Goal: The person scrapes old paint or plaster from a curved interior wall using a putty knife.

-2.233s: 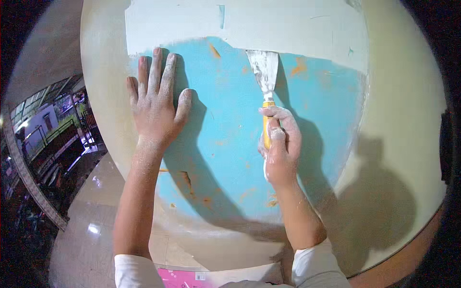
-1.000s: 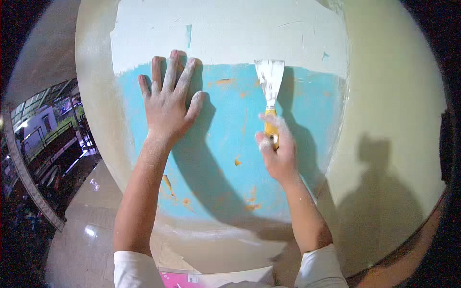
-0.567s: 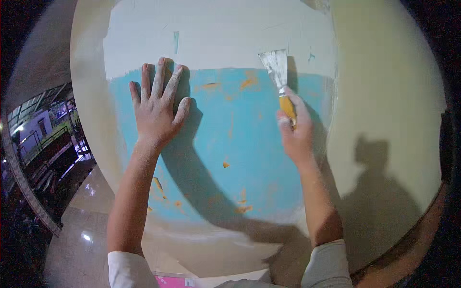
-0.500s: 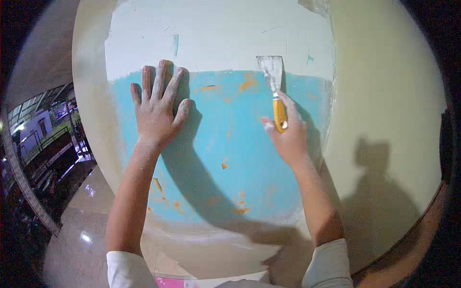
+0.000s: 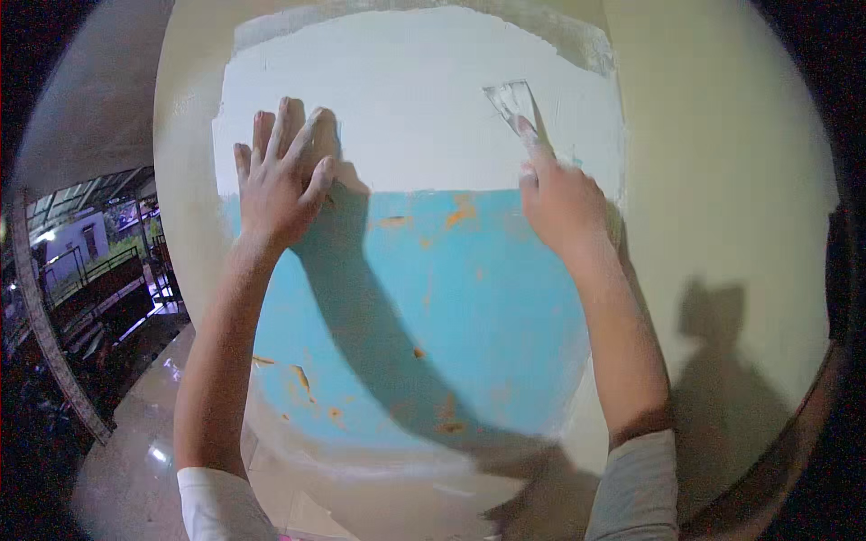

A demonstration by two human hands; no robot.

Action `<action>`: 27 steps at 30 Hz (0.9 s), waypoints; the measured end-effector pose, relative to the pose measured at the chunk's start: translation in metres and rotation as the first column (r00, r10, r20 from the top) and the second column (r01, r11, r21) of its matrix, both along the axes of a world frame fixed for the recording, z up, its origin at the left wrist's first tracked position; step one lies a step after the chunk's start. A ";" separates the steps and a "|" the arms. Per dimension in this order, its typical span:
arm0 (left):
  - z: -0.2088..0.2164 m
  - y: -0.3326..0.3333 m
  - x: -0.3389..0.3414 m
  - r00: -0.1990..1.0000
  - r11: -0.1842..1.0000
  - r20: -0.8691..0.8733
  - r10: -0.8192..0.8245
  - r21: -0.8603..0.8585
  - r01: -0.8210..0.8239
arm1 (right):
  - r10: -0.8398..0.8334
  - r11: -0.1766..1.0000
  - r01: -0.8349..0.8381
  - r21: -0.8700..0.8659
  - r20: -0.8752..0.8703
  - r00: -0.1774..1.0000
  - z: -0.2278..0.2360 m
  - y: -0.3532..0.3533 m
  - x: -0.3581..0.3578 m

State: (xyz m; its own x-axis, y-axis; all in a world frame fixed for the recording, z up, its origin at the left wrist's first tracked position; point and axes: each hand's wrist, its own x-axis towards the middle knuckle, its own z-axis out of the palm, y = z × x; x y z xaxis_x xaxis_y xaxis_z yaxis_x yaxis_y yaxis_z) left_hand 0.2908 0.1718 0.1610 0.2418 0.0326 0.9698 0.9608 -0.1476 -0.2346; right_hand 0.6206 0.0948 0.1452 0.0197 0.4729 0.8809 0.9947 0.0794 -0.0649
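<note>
My right hand is closed round the handle of a putty knife, its index finger stretched along the metal blade. The blade lies over the white coat on the upper wall, and the handle is hidden in the hand. My left hand, dusted with white, rests on the wall with its fingers spread, mostly over the white coat near its lower edge. Below that edge, the wall is a light blue patch with several orange-brown spots and chips.
Pale yellow-green wall surrounds the patch. Shiny floor tiles lie at the lower left, beside a dark area with railings. Shadows of my arms and head fall on the wall.
The view has tilted upward, so the patch sits lower. My right hand and the putty knife have moved up from the blue edge onto the white, with the index finger now along the blade.
</note>
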 end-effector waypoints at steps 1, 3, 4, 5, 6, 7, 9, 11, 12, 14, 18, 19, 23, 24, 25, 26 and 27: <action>0.011 0.003 0.004 1.000 1.000 -0.012 -0.009 0.021 0.009 | -0.001 1.000 0.001 0.010 -0.003 1.000 0.017 0.003 -0.001; 0.027 0.002 0.014 1.000 1.000 -0.016 0.003 0.013 -0.003 | -0.027 0.998 0.025 0.064 0.021 0.999 0.046 0.004 -0.006; 0.029 0.002 0.018 1.000 1.000 -0.013 0.000 0.014 0.000 | -0.030 0.997 0.028 0.065 0.025 0.999 0.050 0.001 -0.010; 0.031 0.003 0.023 1.000 1.000 -0.007 0.001 0.017 -0.001 | -0.028 0.997 0.025 0.079 0.035 0.999 0.052 -0.002 -0.014; 0.031 0.003 0.025 1.000 1.000 -0.001 0.008 0.020 -0.008 | -0.020 0.996 0.015 0.092 0.045 0.999 0.051 -0.003 -0.017; 0.028 0.004 0.023 1.000 0.998 0.006 0.024 0.057 -0.024 | -0.042 0.999 0.041 0.011 0.046 0.998 0.041 -0.003 -0.022; 0.023 0.003 0.018 1.000 0.997 -0.015 0.021 0.073 -0.020 | -0.008 1.000 0.007 0.015 0.060 0.998 0.016 -0.009 -0.024; 0.024 0.006 0.016 0.999 0.996 -0.048 0.016 0.088 -0.012 | 0.033 0.998 -0.031 -0.054 0.037 0.999 0.023 -0.012 -0.022; 0.024 0.005 0.017 0.998 0.996 -0.053 0.017 0.088 -0.012 | 0.034 0.998 -0.032 -0.054 0.032 0.999 0.036 -0.007 -0.023; 0.025 0.004 0.026 0.999 0.996 -0.034 0.013 0.084 -0.010 | -0.001 0.988 -0.007 0.152 0.048 0.999 0.066 0.000 -0.022; 0.025 0.005 0.019 0.998 0.994 -0.059 0.012 0.106 -0.005 | -0.019 0.998 0.015 0.063 0.063 0.998 0.083 0.001 -0.032; 0.022 0.004 0.016 0.998 0.995 -0.053 0.034 0.099 -0.029 | -0.006 0.997 0.000 0.083 0.071 0.997 0.067 0.002 -0.034; 0.017 0.003 0.012 0.998 0.998 -0.060 0.013 0.063 -0.009 | 0.008 0.998 -0.013 0.062 0.082 0.997 0.057 0.002 -0.032; 0.017 0.004 0.015 0.998 0.998 -0.064 0.000 0.068 0.004 | -0.005 0.998 0.001 0.067 0.073 0.997 0.067 0.001 -0.028; 0.018 0.004 0.017 0.998 0.997 -0.064 0.002 0.079 0.003 | -0.064 0.983 0.045 0.176 0.100 0.993 0.083 0.005 -0.029; 0.020 0.005 0.020 0.998 0.996 -0.064 0.003 0.091 0.003 | -0.073 0.982 0.055 0.179 0.095 0.993 0.093 0.004 -0.027; 0.019 0.005 0.017 0.998 0.996 -0.064 0.007 0.088 -0.001 | -0.063 0.990 0.050 0.135 0.087 0.994 0.103 -0.003 -0.036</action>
